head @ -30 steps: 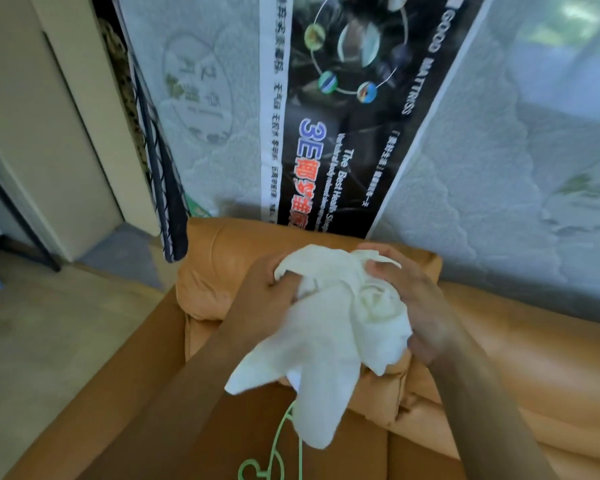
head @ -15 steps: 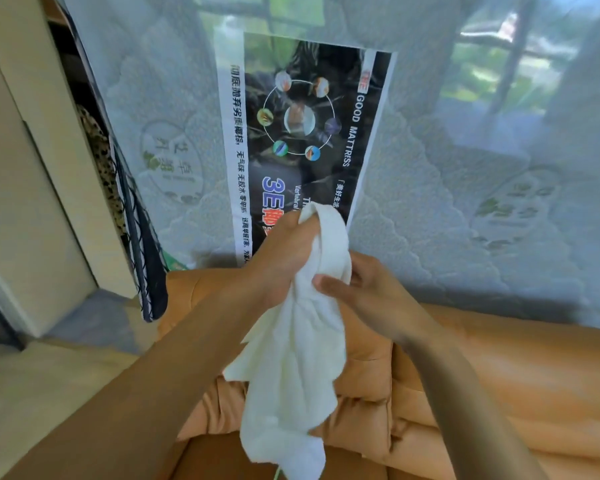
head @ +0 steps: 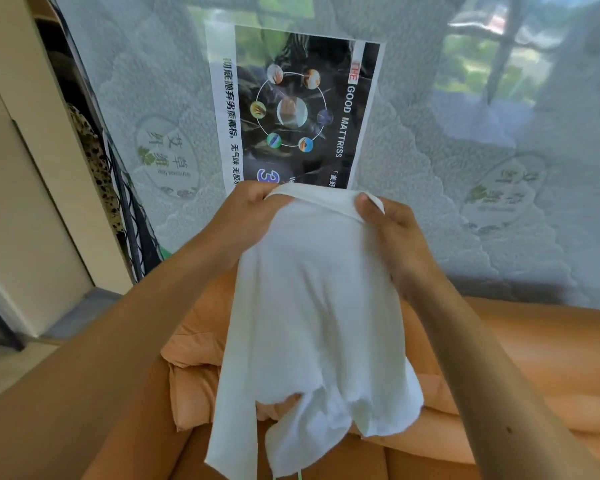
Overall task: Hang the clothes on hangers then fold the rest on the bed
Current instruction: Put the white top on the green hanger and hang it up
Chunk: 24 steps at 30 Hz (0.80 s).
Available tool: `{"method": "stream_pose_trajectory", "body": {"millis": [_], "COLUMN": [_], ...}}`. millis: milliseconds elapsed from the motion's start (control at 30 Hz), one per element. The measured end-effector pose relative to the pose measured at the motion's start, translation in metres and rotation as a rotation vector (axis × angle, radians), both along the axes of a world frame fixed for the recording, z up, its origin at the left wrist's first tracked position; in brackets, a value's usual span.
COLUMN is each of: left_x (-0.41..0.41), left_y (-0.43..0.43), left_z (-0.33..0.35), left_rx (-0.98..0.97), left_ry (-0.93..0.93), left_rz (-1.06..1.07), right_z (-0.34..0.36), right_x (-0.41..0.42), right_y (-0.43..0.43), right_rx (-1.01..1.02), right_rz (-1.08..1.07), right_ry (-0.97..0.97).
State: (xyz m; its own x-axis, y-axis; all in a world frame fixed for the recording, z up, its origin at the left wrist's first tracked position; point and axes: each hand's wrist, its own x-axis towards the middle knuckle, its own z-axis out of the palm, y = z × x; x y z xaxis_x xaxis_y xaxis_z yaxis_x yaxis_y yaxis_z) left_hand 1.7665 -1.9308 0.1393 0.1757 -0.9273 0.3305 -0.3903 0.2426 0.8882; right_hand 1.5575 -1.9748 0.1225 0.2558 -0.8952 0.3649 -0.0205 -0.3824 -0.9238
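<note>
Grip on the garment (head: 316, 306) was two-handed and closed: the left hand (head: 253, 213) bunched the top edge at its left end, fingers curled over the cloth, and the right hand (head: 392, 230) pinched the same edge at its right end, thumb on the near face. Between the two hands the edge was drawn taut as a folded white band. The garment hung from that edge, held up in the air in front of the person, its lower part loose and uneven, with a flap trailing at the lower left. It hung above the orange sofa (head: 534, 358); whether the hem touched the cushions could not be determined. Behind the sofa a mattress (head: 465, 220) in clear wrap stood upright, bearing a printed label (head: 302, 109). Spotted fabric (head: 97, 168) hung at the far left, beside the mattress edge.
</note>
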Motion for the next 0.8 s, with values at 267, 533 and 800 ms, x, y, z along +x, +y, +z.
{"method": "stream_pose_trajectory", "body": {"millis": [267,533,800], "left_x": [-0.01,-0.029,-0.069], "left_y": [0.018,0.007,-0.013], "left_z": [0.006,0.003,-0.028], "left_rx": [0.418,0.455,-0.028], "left_ry": [-0.114,0.033,-0.21], "left_rz": [-0.359,-0.471,-0.445], "right_z": [-0.005,0.005,0.013], "right_x": [-0.006,-0.004,-0.005], "right_y": [-0.01,0.002,0.008], "right_rx": [0.046,0.094,-0.117], "right_rz": [-0.07,0.045,0.124], "right_ry": [0.077,0.087,0.228]}}
